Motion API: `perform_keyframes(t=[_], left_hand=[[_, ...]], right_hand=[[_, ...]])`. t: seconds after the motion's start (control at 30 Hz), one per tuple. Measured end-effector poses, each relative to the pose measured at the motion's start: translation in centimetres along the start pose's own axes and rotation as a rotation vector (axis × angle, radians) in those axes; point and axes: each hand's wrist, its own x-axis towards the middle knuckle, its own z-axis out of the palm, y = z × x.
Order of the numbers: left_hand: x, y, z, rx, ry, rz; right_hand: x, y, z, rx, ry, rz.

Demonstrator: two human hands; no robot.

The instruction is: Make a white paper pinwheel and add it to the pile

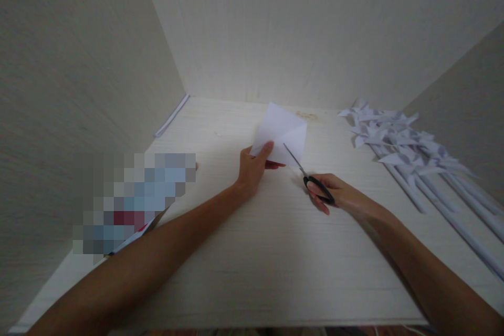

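Note:
A square of white paper (280,128) with faint crease lines is held up off the table by my left hand (254,167). The thumb lies on its front and the fingers are behind it. My right hand (325,191) is closed round the black handles of a pair of scissors (319,189). The blades point up and left, their tip overlapping the lower right part of the paper. Whether the blades touch the sheet I cannot tell.
Several white paper pinwheels (409,163) on rolled paper sticks lie heaped at the right. One rolled paper stick (172,115) rests along the left wall. A blurred-out item (145,205) is at the left. Pale walls enclose the white table (252,273) on three sides.

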Motion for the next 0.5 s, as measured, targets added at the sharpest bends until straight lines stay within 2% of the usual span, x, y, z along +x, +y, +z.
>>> perform_keyframes(t=[0.5], left_hand=[[0.07,-0.10,-0.08,-0.006,-0.015,-0.001]], right_hand=[[0.11,0.27,-0.12,-0.032,-0.005,0.000]])
